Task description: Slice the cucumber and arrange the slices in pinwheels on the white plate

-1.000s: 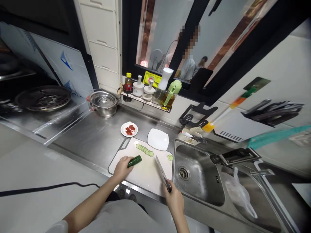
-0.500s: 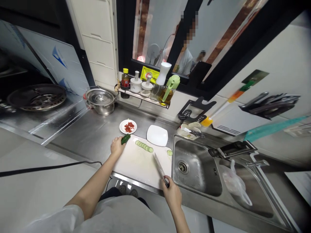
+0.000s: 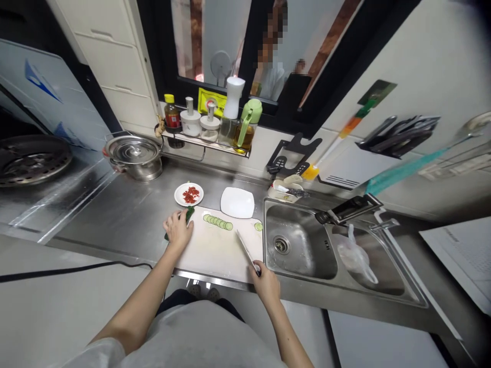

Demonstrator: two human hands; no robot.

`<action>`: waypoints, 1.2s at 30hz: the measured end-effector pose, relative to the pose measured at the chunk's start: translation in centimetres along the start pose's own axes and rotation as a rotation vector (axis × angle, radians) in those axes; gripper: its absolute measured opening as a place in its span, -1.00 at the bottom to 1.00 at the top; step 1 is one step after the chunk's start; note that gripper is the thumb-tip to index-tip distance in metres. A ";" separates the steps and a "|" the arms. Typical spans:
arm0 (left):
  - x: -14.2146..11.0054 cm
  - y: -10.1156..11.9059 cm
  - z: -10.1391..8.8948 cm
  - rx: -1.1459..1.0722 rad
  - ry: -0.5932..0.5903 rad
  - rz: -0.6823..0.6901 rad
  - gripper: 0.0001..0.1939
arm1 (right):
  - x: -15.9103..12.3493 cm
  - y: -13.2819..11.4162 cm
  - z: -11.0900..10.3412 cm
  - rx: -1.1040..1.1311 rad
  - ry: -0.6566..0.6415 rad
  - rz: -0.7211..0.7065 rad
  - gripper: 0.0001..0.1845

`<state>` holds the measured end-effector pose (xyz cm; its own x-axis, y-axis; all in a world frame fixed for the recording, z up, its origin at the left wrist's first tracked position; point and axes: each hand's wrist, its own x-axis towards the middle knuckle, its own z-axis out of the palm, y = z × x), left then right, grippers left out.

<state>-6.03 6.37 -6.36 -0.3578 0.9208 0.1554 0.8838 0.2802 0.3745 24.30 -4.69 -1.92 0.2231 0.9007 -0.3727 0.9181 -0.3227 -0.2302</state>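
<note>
At the left edge of the white cutting board [image 3: 210,255], my left hand [image 3: 178,232] is closed over a dark green cucumber [image 3: 190,213]; its far end shows past my fingers, and its middle is covered. My right hand [image 3: 266,281] grips a kitchen knife [image 3: 246,249] by its dark handle, the blade pointing up and left over the board's right half. Between the hands, a row of overlapping cucumber slices [image 3: 217,222] lies along the board's far side. A few more slices [image 3: 258,226] rest at its far right corner.
Behind the board are a plate of chopped red pieces [image 3: 191,194] and a white square plate [image 3: 237,202]. A lidded steel pot [image 3: 136,158] stands at the back left. To the right is a sink [image 3: 299,245] with a plastic bag [image 3: 356,255]. A condiment rack [image 3: 207,144] hangs behind.
My left hand has shifted its hold and now lies over the cucumber's middle, with an end showing on either side. The knife stays in my right hand. The whole view has shifted.
</note>
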 end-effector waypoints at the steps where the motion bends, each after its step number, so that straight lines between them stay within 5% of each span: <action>1: -0.4 0.9 0.1 -0.022 -0.005 0.064 -0.55 | 0.1 0.1 -0.1 0.006 -0.006 -0.001 -0.55; 6: -1.6 6.2 2.2 -0.163 -0.272 0.415 -0.64 | 0.5 0.4 -0.1 0.038 -0.032 -0.026 -0.57; 13: -1.3 9.9 5.6 -0.070 -0.413 0.462 -0.65 | 0.7 0.6 0.5 0.045 -0.045 -0.049 -0.57; 20: -1.4 10.2 5.7 -0.085 -0.397 0.450 -0.74 | 0.9 1.3 0.7 0.073 -0.049 -0.065 -0.58; 26: -1.4 10.2 5.1 -0.299 -0.433 0.251 -0.80 | 1.0 1.7 0.6 0.059 -0.059 -0.053 -0.59; 30: -1.9 8.5 4.8 -0.441 -0.531 0.079 -0.81 | 0.8 1.4 0.2 0.007 -0.077 -0.121 -0.63; 36: -2.6 5.0 3.5 -0.328 -0.585 0.099 -0.81 | -0.3 -0.7 -0.6 -0.161 -0.138 -0.232 -0.68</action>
<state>0.36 6.29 -8.12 0.0236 0.9591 -0.2822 0.7338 0.1751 0.6564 23.84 -4.51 -1.09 -0.0350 0.8933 -0.4481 0.9818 -0.0529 -0.1823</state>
